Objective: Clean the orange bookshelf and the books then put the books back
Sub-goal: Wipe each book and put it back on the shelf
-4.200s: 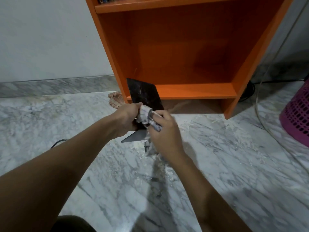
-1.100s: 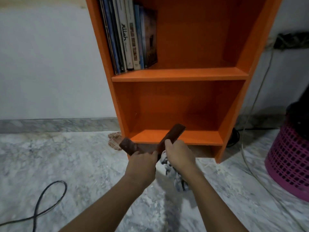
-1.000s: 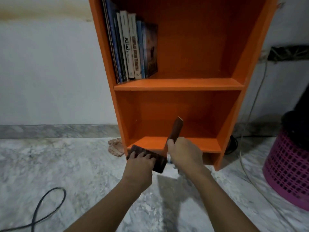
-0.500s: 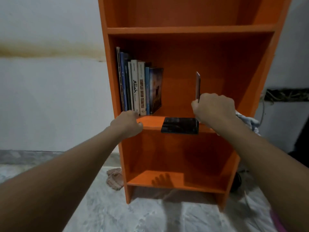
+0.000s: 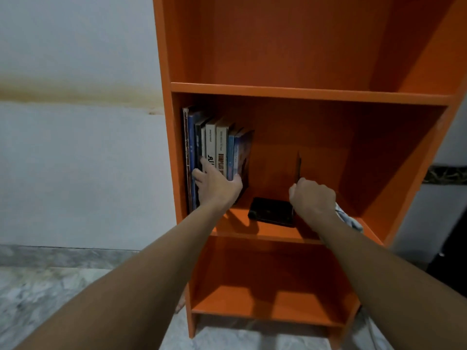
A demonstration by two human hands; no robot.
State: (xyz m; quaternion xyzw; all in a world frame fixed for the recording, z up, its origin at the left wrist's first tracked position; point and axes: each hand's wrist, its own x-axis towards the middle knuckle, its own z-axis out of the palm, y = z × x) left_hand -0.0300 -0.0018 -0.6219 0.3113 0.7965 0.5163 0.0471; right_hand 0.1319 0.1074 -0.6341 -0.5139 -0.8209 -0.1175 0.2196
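Observation:
The orange bookshelf (image 5: 303, 93) stands against the wall. On its middle shelf several books (image 5: 217, 145) stand upright at the left side. My left hand (image 5: 217, 184) lies spread against their spines, thumb round the rightmost blue book. A black L-shaped bookend (image 5: 271, 210) sits on the same shelf, its base flat and its thin plate upright. My right hand (image 5: 313, 198) is a fist that grips the bookend's upright plate at its foot. A pale cloth (image 5: 347, 217) shows behind that wrist, apparently held in the same hand.
The shelf compartments above and below hold nothing I can see. A grey wall (image 5: 75, 160) with a brown stain band is at left. Marble floor (image 5: 38, 299) lies below. A crumpled rag (image 5: 180, 303) peeks out by the shelf's left foot.
My left hand has gone from the shelf's front edge onto the book spines. My right hand has pushed the bookend deeper into the middle shelf. The camera has moved closer.

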